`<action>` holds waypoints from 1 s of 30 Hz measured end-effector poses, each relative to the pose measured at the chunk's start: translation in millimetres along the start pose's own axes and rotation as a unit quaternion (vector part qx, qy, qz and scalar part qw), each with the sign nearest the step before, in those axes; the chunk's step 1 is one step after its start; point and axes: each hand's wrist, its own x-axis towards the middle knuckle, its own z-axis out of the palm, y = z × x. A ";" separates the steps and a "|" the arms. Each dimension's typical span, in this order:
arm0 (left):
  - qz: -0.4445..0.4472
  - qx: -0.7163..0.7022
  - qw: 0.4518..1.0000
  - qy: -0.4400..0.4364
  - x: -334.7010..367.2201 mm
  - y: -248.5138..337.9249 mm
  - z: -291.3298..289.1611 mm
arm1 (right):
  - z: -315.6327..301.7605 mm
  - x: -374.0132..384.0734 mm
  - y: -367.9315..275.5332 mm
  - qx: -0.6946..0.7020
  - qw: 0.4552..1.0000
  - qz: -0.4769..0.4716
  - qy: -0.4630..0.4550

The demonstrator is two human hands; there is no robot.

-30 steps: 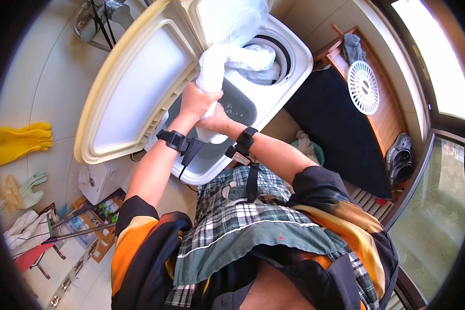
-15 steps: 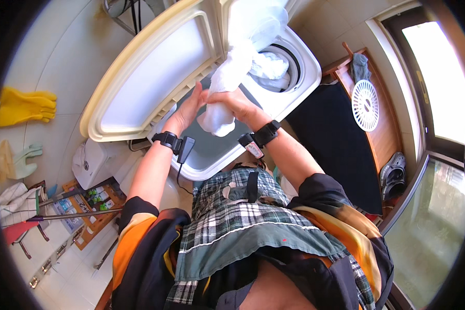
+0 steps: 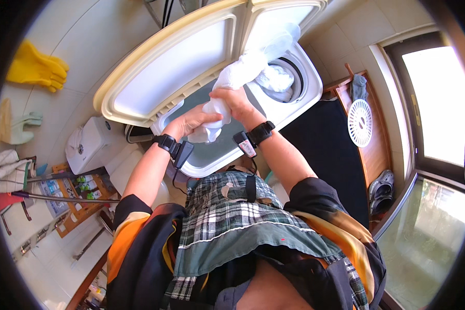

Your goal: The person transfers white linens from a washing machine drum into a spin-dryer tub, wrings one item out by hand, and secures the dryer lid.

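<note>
A bunched white cloth stretches across a twin-tub washing machine with its lids raised. My right hand is wrapped round the cloth's middle. Closer to me, my left hand grips its lower part, thumb across the top, and a loose end hangs below over the larger tub. Some of the left fingers are hidden. More white cloth lies in the round spin tub on the right, next to the upper end of the held piece.
The big cream-edged lid stands up at the left, and a clear round cover is raised behind the spin tub. Yellow rubber gloves hang on the left wall. To the right, a slotted white disc rests by a wooden cabinet.
My left hand has moved from beside the cloth onto its lower part, fingers closing round it. The right hand stays on the cloth. The whole view has shifted slightly.
</note>
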 end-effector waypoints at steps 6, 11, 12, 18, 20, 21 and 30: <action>0.026 0.181 0.982 0.047 6.3 15.6 15.1 | 4.4 0.1 14.1 -0.024 0.996 -0.007 0.080; 0.009 0.422 0.882 0.209 21.4 7.7 20.0 | 12.1 5.7 12.2 -0.089 0.981 0.004 0.173; 0.009 0.422 0.882 0.210 22.3 8.5 23.9 | 11.8 7.0 13.1 -0.100 0.977 -0.003 0.188; -0.018 0.529 0.790 0.310 18.1 20.2 48.3 | 10.7 21.5 14.8 -0.086 0.950 0.036 0.297; 0.054 0.553 0.758 0.341 24.3 13.2 44.7 | 5.8 24.7 27.1 -0.082 0.938 0.062 0.331; 0.047 0.561 0.753 0.341 29.2 6.1 45.5 | 0.7 26.1 34.4 -0.082 0.928 0.073 0.356; 0.122 0.468 0.819 0.308 17.7 18.3 36.5 | -12.7 -10.8 9.7 0.178 0.981 0.055 0.053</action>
